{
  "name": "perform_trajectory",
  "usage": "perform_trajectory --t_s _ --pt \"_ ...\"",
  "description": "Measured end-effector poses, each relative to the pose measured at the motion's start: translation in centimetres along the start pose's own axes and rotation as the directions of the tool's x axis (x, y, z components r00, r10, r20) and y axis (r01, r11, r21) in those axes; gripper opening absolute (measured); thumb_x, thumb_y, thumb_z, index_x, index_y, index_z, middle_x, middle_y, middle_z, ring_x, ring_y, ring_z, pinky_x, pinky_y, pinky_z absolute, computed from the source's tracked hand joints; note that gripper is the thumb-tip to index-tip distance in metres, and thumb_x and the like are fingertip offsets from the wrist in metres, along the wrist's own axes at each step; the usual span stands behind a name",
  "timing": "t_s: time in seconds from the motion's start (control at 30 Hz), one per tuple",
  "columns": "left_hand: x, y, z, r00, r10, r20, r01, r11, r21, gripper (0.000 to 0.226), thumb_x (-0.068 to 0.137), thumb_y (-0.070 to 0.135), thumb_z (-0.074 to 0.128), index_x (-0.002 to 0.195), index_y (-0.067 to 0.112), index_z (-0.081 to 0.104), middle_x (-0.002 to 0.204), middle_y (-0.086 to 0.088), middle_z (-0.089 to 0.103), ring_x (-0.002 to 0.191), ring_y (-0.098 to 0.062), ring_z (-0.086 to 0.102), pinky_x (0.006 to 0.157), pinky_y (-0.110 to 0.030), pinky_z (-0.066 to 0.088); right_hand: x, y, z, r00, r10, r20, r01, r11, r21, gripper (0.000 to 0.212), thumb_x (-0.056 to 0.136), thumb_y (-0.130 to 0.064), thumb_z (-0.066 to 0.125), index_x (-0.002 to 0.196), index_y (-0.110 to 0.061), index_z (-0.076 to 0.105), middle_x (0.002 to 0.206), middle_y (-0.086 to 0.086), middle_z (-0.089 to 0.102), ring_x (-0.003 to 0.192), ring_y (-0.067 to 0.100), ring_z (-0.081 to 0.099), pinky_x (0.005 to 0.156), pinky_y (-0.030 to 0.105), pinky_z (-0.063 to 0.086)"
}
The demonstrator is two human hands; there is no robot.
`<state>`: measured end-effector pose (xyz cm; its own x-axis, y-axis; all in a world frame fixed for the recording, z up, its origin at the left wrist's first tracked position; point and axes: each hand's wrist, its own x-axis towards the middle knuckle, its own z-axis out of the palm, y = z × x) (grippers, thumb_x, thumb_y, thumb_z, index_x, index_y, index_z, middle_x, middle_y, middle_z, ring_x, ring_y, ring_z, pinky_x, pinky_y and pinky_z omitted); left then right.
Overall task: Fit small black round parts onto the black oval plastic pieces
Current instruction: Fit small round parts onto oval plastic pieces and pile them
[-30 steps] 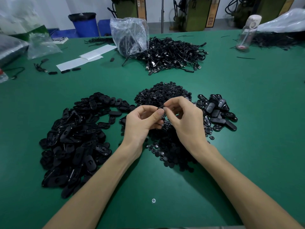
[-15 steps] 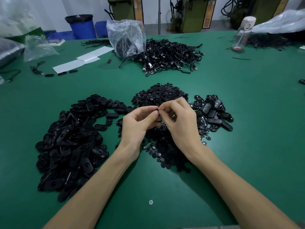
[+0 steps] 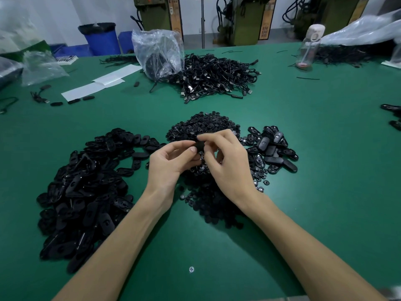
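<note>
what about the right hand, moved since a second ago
No: the right hand stays over the round-parts pile, fingers at the black piece in the left hand.

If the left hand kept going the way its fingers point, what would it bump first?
Probably the right hand: the left hand points at it, with only the black piece between them.

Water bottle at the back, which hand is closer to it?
Right. The right hand is nearer, though the bottle stands far behind it, to its right. The left hand is further left; both hands pinch one black piece.
</note>
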<state>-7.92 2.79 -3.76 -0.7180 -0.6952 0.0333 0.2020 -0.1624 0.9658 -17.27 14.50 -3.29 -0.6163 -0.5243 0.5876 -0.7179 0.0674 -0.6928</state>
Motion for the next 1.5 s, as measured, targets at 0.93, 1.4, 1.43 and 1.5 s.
perform_trajectory --t_s 0.93,1.4,1.43,1.5 --pt "-0.12 0.25 0.12 0.995 0.011 0.095 -0.027 0.985 0.171 0.013 0.094 -0.003 0.07 0.105 0.002 0.074 0.095 -0.013 0.08 0.086 -0.025 0.078 0.079 -0.029 0.062 0.2 -0.49 -0.63 0.98 0.196 0.046 -0.199 0.977 0.079 0.006 0.092 -0.011 0.072 0.093 -0.015 0.076 0.087 -0.004 0.071 0.078 0.004 0.064 0.069 0.01 0.047" --pt "-0.18 0.35 0.27 0.997 0.033 0.07 -0.045 0.983 0.177 0.016 0.091 -0.011 0.068 0.097 0.003 0.075 0.088 -0.011 0.08 0.081 -0.023 0.079 0.073 -0.024 0.061 0.0 -0.73 -0.45 0.989 0.128 0.069 -0.13 0.991 0.029 0.003 0.091 -0.008 0.073 0.092 -0.011 0.074 0.087 -0.001 0.068 0.076 0.007 0.062 0.07 0.013 0.048" --pt "-0.17 0.46 0.15 0.996 0.035 0.084 -0.048 0.985 0.163 0.014 0.091 -0.008 0.071 0.1 0.002 0.076 0.091 -0.013 0.08 0.083 -0.024 0.079 0.074 -0.025 0.061 0.05 -0.7 -0.55 0.989 0.139 0.056 -0.142 0.989 0.048 0.004 0.091 -0.008 0.072 0.092 -0.011 0.074 0.086 -0.001 0.069 0.076 0.008 0.063 0.07 0.014 0.049" --pt "-0.08 0.82 -0.17 0.992 0.029 0.125 -0.044 0.992 0.118 0.017 0.09 -0.002 0.075 0.106 0.001 0.077 0.098 -0.016 0.08 0.088 -0.027 0.078 0.079 -0.026 0.061 0.2 -0.63 -0.82 0.983 0.181 0.037 -0.184 0.976 0.114 0.004 0.092 -0.011 0.071 0.092 -0.014 0.073 0.084 -0.001 0.071 0.077 0.011 0.067 0.073 0.026 0.056"
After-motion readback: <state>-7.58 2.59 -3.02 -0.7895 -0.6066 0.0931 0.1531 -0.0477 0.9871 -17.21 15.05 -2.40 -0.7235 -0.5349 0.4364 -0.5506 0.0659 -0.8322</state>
